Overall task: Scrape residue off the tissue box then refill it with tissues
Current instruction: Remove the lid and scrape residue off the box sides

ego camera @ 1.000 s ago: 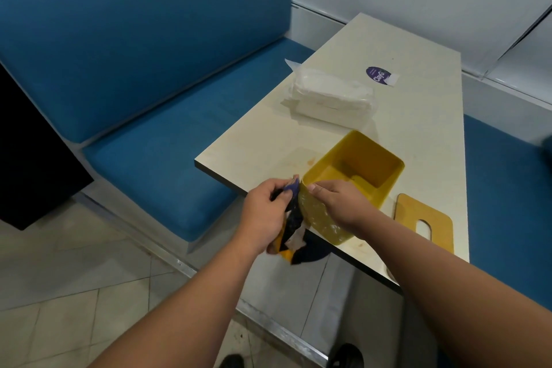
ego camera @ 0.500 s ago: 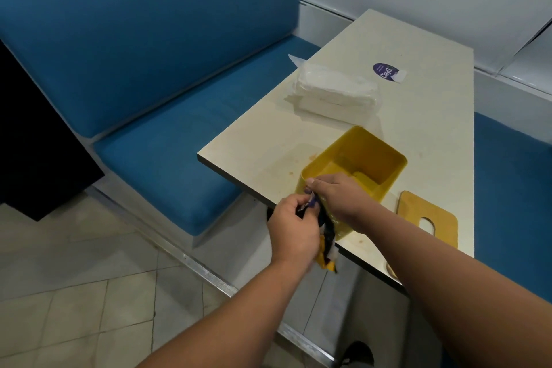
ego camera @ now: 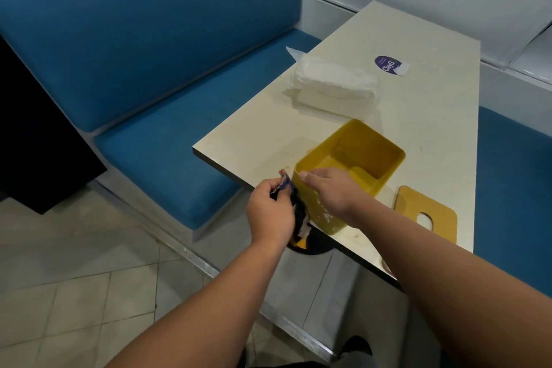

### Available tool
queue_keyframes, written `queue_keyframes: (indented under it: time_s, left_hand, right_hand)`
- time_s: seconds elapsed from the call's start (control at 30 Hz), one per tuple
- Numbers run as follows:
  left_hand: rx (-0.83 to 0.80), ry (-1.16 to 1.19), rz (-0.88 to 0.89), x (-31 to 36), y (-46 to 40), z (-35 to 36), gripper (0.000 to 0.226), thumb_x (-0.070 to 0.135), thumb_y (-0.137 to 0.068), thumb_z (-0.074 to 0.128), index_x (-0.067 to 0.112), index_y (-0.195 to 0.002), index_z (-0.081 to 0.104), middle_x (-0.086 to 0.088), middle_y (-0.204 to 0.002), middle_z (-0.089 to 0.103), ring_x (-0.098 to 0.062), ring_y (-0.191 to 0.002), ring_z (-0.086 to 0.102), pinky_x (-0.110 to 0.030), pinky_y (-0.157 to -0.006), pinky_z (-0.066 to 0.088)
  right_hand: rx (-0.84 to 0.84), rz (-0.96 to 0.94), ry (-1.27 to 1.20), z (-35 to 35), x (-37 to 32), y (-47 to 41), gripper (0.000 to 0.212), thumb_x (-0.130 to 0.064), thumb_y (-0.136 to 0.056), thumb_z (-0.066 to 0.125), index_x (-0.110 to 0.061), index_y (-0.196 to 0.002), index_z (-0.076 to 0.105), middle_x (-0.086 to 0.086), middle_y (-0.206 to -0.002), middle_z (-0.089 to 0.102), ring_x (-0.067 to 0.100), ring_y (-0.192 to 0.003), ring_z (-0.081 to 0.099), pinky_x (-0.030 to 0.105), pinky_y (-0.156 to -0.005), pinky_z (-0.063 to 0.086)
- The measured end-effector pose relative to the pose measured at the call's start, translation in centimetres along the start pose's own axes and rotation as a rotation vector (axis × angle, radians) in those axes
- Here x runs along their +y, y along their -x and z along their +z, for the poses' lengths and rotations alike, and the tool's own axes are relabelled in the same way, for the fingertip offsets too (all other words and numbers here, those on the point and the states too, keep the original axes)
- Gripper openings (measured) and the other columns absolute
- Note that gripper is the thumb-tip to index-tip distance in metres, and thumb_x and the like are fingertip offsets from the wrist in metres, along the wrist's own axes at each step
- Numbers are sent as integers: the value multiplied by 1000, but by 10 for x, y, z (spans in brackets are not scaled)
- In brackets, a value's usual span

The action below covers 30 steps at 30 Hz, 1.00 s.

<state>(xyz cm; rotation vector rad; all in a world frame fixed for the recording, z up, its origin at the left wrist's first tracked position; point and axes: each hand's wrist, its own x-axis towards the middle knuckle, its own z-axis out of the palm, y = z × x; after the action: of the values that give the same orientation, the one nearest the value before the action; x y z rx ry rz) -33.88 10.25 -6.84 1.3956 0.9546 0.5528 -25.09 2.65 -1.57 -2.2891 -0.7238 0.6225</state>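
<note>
Yellow box (ego camera: 352, 164) open, empty, at table (ego camera: 418, 116) near edge. Right hand (ego camera: 327, 191) clamps its near wall. Left hand (ego camera: 270, 215) pinches dark scraper (ego camera: 288, 188) against side. Tissue pack (ego camera: 334, 84) behind; lid (ego camera: 427, 213) beside. Blue bench (ego camera: 134, 54), tile floor (ego camera: 59, 278).

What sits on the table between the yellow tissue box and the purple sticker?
In the head view, the wrapped tissue pack lies between the yellow tissue box and the purple sticker, set toward the table's bench side.
</note>
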Motion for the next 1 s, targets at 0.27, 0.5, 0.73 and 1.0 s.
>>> queue_keyframes:
  time_s: [0.27, 0.5, 0.73, 1.0]
  left_hand:
    - [-2, 0, 46, -10, 6, 7, 14, 25, -93, 62, 36, -84, 61, 9, -88, 66, -9, -85, 62, -29, -72, 53]
    - [19, -23, -16, -15, 1, 13, 16, 23, -91, 62, 31, -78, 61, 10, -77, 63, -8, -76, 61, -24, -62, 49]
    - [-16, -96, -86, -23, -7, 12, 10, 17, -93, 60, 21, -84, 63, 2, -85, 63, -16, -83, 60, -26, -66, 45]
    - [-72, -150, 3, -31, -12, 6, 11, 19, -92, 62, 24, -83, 65, 3, -84, 65, -14, -81, 60, -28, -69, 48]
  right_hand:
    - [1, 6, -6, 0, 0, -1, 50, -41, -99, 43, 4, -104, 64, 26, -110, 63, 39, -105, 56, 54, -91, 45]
    - [3, 25, -4, 0, -1, 0, 50, -41, -99, 43, 5, -106, 63, 26, -111, 63, 39, -106, 56, 56, -91, 45]
    - [2, 56, -31, 1, 0, 0, 47, -40, -98, 46, 1, -111, 64, 20, -120, 62, 33, -108, 57, 45, -94, 46]
    - [6, 55, -36, 1, 1, -1, 46, -40, -98, 47, -2, -115, 64, 16, -124, 62, 30, -112, 56, 40, -91, 45]
